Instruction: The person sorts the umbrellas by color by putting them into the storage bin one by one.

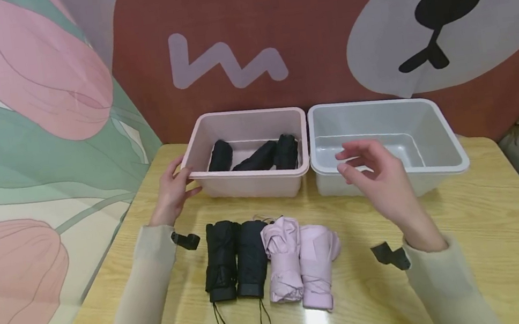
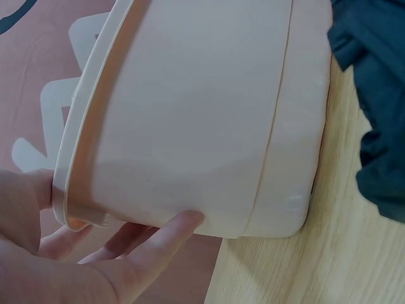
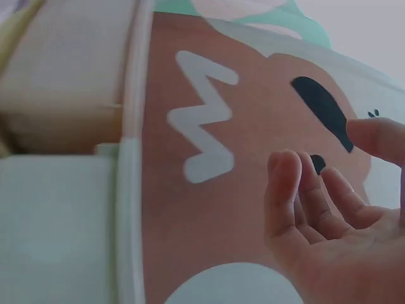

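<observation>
My left hand (image 1: 173, 191) grips the front left corner of a pink plastic bin (image 1: 252, 180); in the left wrist view its thumb (image 2: 183, 221) lies on the front wall, with fingers at the rim and along the side. Three folded black umbrellas, one of them leaning (image 1: 259, 156), lie inside that bin. Over the front of a pale grey bin (image 1: 439, 164) hovers my right hand (image 1: 380, 179), fingers loosely bent and apart from the thumb, holding nothing. The right wrist view also shows this hand (image 3: 329, 221) with nothing in its grasp.
Side by side before the bins lie two black folded umbrellas (image 1: 221, 258) with wrist loops and two pink folded umbrellas (image 1: 283, 261). All rest on a wooden table (image 1: 507, 239). A printed cloth (image 1: 139, 52) hangs directly behind the bins.
</observation>
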